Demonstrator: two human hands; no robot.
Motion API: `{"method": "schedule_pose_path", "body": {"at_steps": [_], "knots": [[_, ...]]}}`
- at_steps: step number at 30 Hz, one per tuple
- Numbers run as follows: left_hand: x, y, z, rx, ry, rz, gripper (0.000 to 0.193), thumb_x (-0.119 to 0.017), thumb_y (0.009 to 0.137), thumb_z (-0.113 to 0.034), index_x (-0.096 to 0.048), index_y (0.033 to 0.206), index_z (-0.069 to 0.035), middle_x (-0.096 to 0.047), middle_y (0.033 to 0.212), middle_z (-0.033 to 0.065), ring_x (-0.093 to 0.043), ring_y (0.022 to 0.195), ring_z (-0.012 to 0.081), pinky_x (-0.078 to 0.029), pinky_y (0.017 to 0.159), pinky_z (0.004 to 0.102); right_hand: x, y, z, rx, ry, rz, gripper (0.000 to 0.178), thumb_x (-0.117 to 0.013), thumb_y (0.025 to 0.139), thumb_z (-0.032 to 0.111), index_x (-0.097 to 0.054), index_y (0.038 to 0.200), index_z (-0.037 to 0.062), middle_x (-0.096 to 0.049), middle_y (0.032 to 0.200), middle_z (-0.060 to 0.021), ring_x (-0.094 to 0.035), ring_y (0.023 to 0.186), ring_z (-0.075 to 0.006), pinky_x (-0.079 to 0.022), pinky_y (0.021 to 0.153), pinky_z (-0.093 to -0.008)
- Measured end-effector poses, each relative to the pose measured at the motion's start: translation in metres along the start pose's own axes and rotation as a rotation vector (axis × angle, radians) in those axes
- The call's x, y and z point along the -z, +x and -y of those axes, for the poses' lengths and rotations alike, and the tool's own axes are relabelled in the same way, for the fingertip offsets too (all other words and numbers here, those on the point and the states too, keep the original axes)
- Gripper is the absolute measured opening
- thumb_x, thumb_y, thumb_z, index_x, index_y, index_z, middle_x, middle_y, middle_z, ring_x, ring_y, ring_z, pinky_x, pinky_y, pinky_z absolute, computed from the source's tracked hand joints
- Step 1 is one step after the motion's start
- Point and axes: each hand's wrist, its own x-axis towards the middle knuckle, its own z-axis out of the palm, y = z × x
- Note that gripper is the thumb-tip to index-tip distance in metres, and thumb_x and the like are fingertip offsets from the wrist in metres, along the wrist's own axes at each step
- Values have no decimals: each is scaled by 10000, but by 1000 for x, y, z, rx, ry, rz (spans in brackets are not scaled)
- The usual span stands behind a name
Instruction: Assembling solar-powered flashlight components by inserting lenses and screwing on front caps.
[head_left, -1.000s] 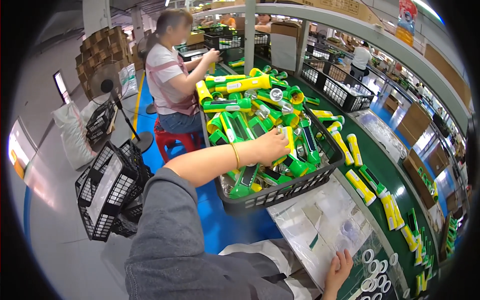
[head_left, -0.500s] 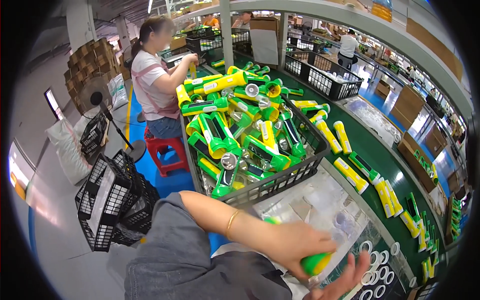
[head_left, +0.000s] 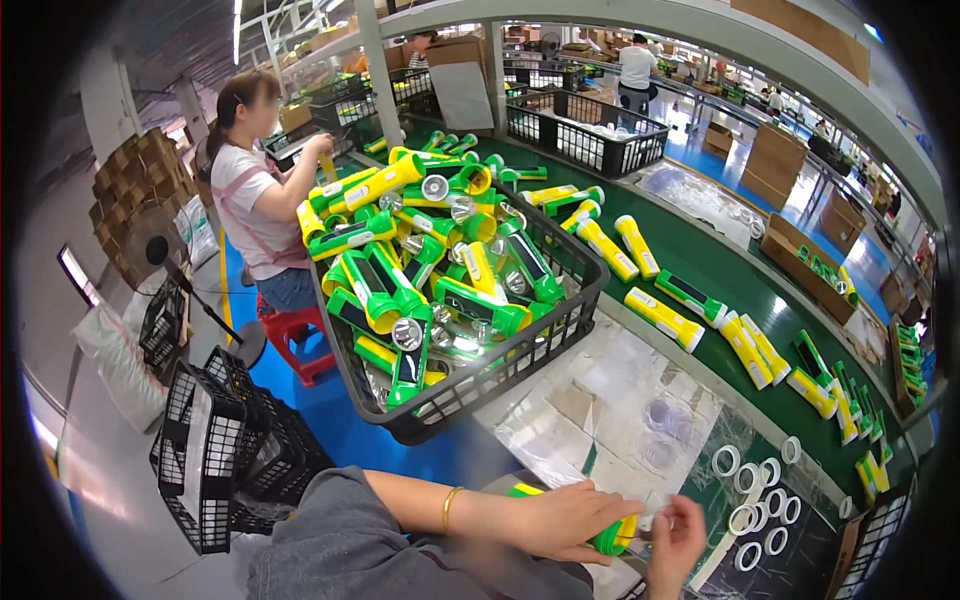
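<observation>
The left hand [head_left: 572, 520] is closed around the torch [head_left: 613, 537], at the near edge of the tabletop [head_left: 620, 365]. The right hand [head_left: 675, 540], half curled, is beside its end; its hold I cannot tell. Probably the torch is light, stiff, slightly slippery, best grasped by the body.

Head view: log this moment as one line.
left hand: holds green-and-yellow plastic flashlight | right hand: beside its end | black plastic crate: piled flashlights
</observation>
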Motion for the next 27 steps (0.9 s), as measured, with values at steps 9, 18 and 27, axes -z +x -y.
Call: {"method": "schedule_pose_path", "body": {"at_steps": [9,18,27], "knots": [[-3,2,-4,-139,-303,-122,598,-770,695,-273,-465,1168,-69,-552,1019,142,-590,877,375,-488,710,412,5,2,-11,-180,423,232,312,-476,933,97,-544,1195,-59,-603,1156,-151,-583,1009,-181,-460,861,-296],[7,7,10,74,-720,-18,714,-798,666,-243,-345,1193,-77,-601,966,161,-596,871,398,-475,724,418,-9,3,39,781,-488,58,214,-638,784,-47,-658,986,20,-588,1163,-240,-620,954,-330,-508,813,-353],[7,7,20,-34,-671,1,534,-720,759,-292,-397,1134,-93,-609,998,114,-606,858,351,-477,695,393,-11,3,38,705,-649,177,144,-697,801,115,-697,940,80,-534,1233,-246,-555,1069,-384,-463,883,-424]]}}
